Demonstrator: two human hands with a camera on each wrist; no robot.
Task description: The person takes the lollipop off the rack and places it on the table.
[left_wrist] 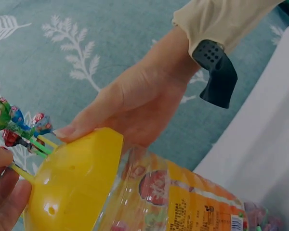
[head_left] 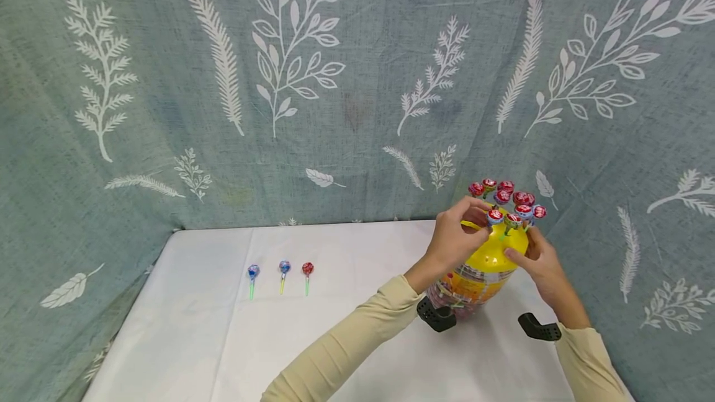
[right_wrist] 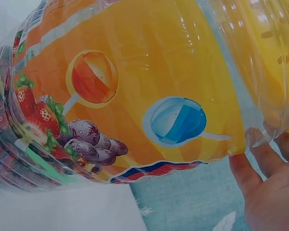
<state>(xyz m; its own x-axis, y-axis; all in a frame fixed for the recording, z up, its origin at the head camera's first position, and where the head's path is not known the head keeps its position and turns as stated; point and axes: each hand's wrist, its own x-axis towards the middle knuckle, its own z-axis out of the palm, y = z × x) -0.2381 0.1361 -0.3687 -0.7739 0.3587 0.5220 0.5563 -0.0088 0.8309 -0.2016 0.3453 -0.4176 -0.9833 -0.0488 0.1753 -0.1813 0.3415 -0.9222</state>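
A large clear plastic jar with a yellow domed lid [head_left: 491, 254] and an orange label [right_wrist: 149, 72] stands tilted at the table's right. Several wrapped lollipops [head_left: 524, 211] stick up out of holes in the lid. My left hand [head_left: 455, 231] is at the lid's left side, pinching a lollipop's yellow stick [left_wrist: 22, 172] close to a hole; its fingertips partly hide the stick. From the right, my right hand [head_left: 544, 265] grips the jar by its lid and shoulder, thumb lying on the yellow plastic. Its fingers [right_wrist: 265, 161] touch the clear shoulder.
On the white table [head_left: 313, 340], left of the jar, three lollipops lie in a row: a blue one [head_left: 253, 272], another blue one [head_left: 285, 267] and a red one [head_left: 308, 269]. A leaf-patterned grey-green curtain [head_left: 357, 110] hangs behind and at both sides.
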